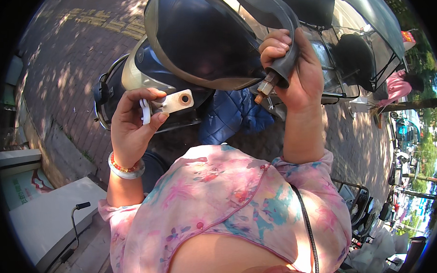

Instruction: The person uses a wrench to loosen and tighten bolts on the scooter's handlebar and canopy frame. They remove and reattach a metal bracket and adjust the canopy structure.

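Note:
My left hand (136, 121) holds a flat metal bracket (180, 101) with a round hole near its end, pinched between thumb and fingers. A white ring-like piece (145, 111) is in the same hand. My right hand (297, 68) grips the curved black rubber sleeve (290, 57) of a scooter's rear-view mirror stem. From the sleeve's lower mouth sticks a threaded bolt with a hex nut (265, 87), pointing down and left. The bracket and the bolt are apart. Beyond the hands lies the scooter's dark seat or body panel (204, 39); which it is, I cannot tell.
A blue quilted cloth (226, 114) hangs below the dark panel. A vehicle with a clear canopy (373, 12) stands at the upper right, near a person in pink (397, 87). At the lower left are a white box-like surface (59, 218) and a crank handle (75, 221).

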A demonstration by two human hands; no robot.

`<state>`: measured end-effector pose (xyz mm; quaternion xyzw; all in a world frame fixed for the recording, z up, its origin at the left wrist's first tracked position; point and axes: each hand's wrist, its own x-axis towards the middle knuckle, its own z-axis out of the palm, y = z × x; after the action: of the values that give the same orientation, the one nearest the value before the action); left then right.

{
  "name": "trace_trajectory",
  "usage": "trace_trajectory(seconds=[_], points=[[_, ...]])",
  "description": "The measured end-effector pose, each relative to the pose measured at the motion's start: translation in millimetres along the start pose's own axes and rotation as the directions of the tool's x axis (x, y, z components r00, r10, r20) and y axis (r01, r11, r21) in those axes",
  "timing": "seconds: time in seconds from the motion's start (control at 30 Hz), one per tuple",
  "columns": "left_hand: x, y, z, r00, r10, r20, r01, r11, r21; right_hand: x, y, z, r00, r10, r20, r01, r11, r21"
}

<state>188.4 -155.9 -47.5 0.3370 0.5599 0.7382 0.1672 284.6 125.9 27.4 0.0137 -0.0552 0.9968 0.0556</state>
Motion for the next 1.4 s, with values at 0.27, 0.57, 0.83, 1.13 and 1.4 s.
trace_trajectory(seconds=[0.27,0.57,0.83,1.13,1.4], points=[[23,4,23,0.999,0.011,-0.042,-0.008,0.998,0.067,22,-29,6,0.997,0.041,0.068,-0.047,0.995,0.085],[54,10,50,0.997,0.048,-0.053,-0.037,0.981,0.191,50,-79,-5,0.994,0.081,0.067,-0.086,0.993,0.079],[75,15,42,0.996,0.063,-0.058,-0.048,0.97,0.237,74,-76,-11,0.978,0.12,0.169,-0.117,0.993,-0.025],[184,0,-55,0.967,0.239,-0.085,-0.209,0.941,0.267,141,-76,29,0.951,-0.253,0.179,0.295,0.56,-0.775],[275,-40,-92,0.966,0.242,-0.091,-0.172,0.866,0.47,235,-33,78,0.842,-0.166,0.513,0.523,0.48,-0.704]])
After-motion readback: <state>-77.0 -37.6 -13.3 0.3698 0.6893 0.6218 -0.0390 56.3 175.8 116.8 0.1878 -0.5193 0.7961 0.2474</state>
